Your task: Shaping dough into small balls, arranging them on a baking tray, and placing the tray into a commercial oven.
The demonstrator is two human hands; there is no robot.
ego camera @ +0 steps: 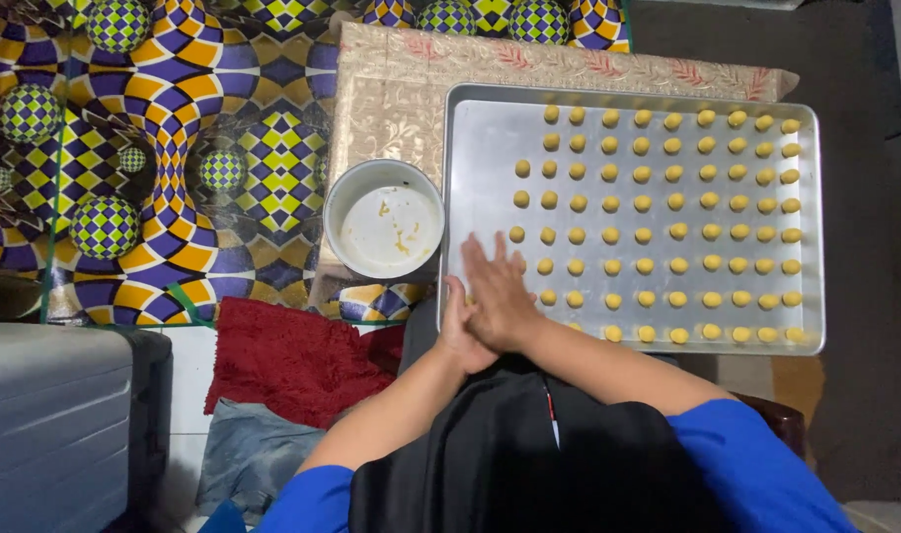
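Note:
A silver baking tray [490, 148] lies on a beige patterned cloth and carries several rows of small yellow dough balls [643, 207]. My right hand [500, 291] lies flat, palm down, on top of my left hand [457, 331], over the tray's near left corner. The palms are pressed together with the fingers straight. Whatever sits between the palms is hidden. A white bowl [383, 219] with yellow smears and crumbs stands just left of the tray.
A bright purple, yellow and green patterned mat [154, 148] covers the floor to the left. A red towel [292, 360] and a blue-grey cloth [253, 454] lie near my knee. A grey case [55, 424] stands at the lower left. Black fabric covers my lap.

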